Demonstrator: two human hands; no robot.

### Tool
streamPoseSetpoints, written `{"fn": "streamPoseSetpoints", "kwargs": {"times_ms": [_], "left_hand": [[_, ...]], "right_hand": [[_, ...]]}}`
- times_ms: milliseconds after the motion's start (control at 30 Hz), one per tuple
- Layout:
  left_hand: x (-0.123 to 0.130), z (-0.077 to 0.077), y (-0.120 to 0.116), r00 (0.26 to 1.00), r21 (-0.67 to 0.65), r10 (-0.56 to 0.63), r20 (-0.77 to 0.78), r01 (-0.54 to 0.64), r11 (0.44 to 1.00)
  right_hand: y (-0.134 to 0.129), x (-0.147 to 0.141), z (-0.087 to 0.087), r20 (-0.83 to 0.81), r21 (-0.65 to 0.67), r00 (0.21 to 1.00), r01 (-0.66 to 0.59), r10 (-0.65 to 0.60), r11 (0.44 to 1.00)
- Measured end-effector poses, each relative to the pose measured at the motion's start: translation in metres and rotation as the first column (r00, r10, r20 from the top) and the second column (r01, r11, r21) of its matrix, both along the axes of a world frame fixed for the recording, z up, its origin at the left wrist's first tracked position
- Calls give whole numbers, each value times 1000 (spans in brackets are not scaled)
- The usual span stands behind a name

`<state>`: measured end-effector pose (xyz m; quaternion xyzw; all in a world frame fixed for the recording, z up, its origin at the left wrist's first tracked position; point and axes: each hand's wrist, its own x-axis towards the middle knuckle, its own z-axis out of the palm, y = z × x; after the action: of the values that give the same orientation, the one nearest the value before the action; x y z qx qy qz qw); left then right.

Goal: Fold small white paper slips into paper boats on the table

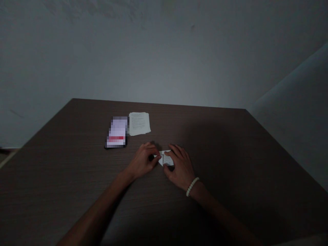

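Note:
A small folded piece of printed paper [167, 160] lies on the dark wooden table between my hands, its left end coming to a point. My left hand [146, 158] pinches that left end between thumb and forefinger. Over the paper's right part rests my right hand [180, 165], thumb and fingers spread around it and touching the sheet. A pale beaded bracelet [192, 187] circles my right wrist. The fingers cover part of the paper, so its full shape is hidden.
Beyond my left hand lies a stack of printed paper sheets [139, 123]. Just left of it is a phone [117, 132] with a lit, blurred screen. The table [77, 164] meets a grey wall [164, 61] at its far edge.

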<state>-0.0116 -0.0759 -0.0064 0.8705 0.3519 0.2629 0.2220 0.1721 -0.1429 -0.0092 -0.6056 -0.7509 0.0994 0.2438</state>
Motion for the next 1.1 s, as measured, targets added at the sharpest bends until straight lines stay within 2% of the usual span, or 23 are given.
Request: {"fn": "streamPoseSetpoints", "kwargs": {"times_ms": [433, 833, 1100], "left_hand": [[4, -1, -4, 999, 35, 38, -23, -38, 999], [5, -2, -5, 996, -9, 68, -63, -68, 998], [6, -4, -7, 990, 6, 111, -91, -111, 994]], "right_hand": [[0, 0, 2, 9, -22, 1000, -1, 1, 1000], [0, -1, 2, 14, -47, 1000, 13, -13, 999], [-1, -2, 4, 23, -36, 1000, 4, -3, 999]]}}
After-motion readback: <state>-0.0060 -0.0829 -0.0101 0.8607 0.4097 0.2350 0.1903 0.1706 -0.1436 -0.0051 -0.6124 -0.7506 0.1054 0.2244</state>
